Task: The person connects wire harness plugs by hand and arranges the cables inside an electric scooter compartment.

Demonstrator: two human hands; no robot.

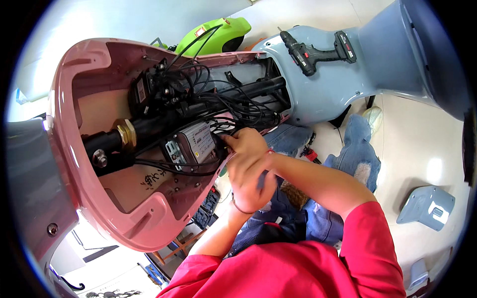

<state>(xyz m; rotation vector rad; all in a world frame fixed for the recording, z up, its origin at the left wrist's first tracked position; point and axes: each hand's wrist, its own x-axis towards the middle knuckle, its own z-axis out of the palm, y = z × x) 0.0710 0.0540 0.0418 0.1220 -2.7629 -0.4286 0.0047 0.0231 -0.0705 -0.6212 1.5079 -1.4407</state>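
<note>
An open pink body shell [149, 223] holds a black metal tube [271, 84] with a brass nut [126, 134], tangled black cables [253, 111] and a silver controller box [193, 143]. My right hand [244, 145] reaches in at the controller's right end, fingers curled among the cables; what they hold is hidden. My left hand [247, 185] is below it, against the right wrist and near the shell's lower rim, its fingers bent and blurred by motion.
A grey-blue shell [377, 54] carries a cordless drill [310, 57]; a green part [208, 35] lies behind. A grey panel [427, 206] rests on the floor at right, and an open tool case [206, 208] sits below the pink shell. My denim-clad legs show underneath.
</note>
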